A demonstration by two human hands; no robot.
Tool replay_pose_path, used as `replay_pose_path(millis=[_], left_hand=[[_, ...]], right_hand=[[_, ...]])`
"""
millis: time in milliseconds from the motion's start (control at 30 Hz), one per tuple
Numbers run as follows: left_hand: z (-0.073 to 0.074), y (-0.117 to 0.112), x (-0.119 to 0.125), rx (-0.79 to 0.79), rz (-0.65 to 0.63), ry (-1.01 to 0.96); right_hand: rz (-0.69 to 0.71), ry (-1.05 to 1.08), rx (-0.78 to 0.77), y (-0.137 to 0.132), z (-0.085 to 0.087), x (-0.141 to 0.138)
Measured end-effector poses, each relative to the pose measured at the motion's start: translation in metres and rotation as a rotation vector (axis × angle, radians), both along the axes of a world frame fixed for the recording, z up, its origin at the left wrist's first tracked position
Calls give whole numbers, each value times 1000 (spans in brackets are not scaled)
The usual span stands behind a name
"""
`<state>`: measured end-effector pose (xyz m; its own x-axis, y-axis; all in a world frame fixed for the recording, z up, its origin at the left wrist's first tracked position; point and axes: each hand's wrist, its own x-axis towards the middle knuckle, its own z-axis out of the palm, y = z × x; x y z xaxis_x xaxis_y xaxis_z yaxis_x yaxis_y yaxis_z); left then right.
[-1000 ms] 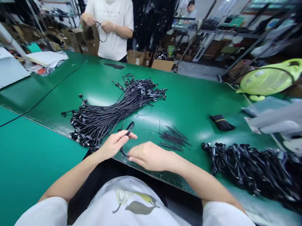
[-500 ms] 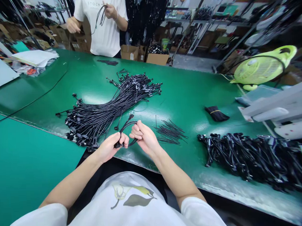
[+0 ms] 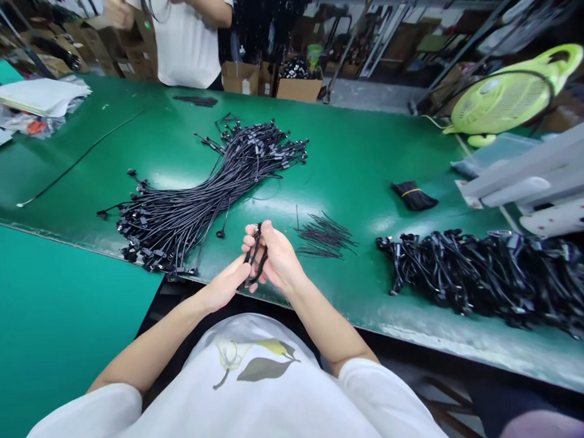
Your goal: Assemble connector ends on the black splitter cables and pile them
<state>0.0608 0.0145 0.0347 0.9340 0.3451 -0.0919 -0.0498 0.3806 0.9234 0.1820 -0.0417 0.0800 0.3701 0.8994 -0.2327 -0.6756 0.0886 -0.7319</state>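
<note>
Both my hands meet over the near edge of the green table. A folded black cable runs between them. My right hand is closed round its upper loops. My left hand pinches the cable's lower end. Left of the hands lies a long sheaf of loose black cables. A small scatter of thin black ties lies just right of my right hand. Further right is a heap of bundled cables.
A banded black tie bundle lies mid-table. A green fan lies at the far right beside a white machine. Another person in a white shirt stands at the far side handling a cable. Papers sit far left.
My hands came together from the table edge and folded the cable into a tight narrow coil, raised slightly. The camera tilted down. The other person lifted their cable.
</note>
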Motion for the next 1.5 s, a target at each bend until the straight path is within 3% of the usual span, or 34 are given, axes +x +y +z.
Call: replay_pose_path(millis=[100,200,333,567,767,933,1200,1500], left_hand=[[-6,-5,7,177,52,70],[-4,-10,8,189,-80,124],[6,-10,5,127,-216,89],[23,-15,5,239,-360,132],[22,-28,8,143,-170,107],[31,-26,9,338,-129,180],[33,-23,11,658,-77,346],[36,-22,12,634,-16,340]], right_hand=[[-72,-42,73,0,-6,4],[-159,-89,175,-1,-8,10],[-99,-73,229,-5,-5,17],[12,9,232,-12,2,20],[-15,-108,193,-23,0,27],[10,-276,42,-40,-6,25],[-59,-237,13,-43,-6,24],[-78,-185,-29,-45,-10,21]])
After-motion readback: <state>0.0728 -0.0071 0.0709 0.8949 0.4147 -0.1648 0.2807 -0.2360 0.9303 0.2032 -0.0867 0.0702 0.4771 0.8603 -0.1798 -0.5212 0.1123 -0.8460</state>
